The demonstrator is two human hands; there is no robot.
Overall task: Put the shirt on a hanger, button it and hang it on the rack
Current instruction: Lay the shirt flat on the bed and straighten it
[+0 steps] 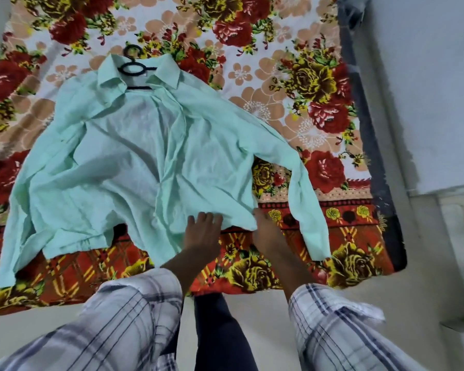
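Observation:
A mint-green long-sleeved shirt (134, 162) lies spread flat on a floral bedsheet, collar away from me, sleeves out to both sides. A black plastic hanger (133, 67) sits inside the collar, its hook sticking out past the neck. The front panels lie together down the middle; whether any button is fastened I cannot tell. My left hand (202, 231) rests flat on the bottom hem near the front opening, fingers spread. My right hand (265, 231) touches the hem's right corner, thumb at the cloth edge; whether it pinches the cloth is unclear.
The floral sheet (319, 108) covers a low mattress whose dark edge (370, 145) runs along the right. A pale floor and a white wall (426, 89) lie to the right. My checked sleeves and dark trousers (220, 330) fill the foreground. No rack is in view.

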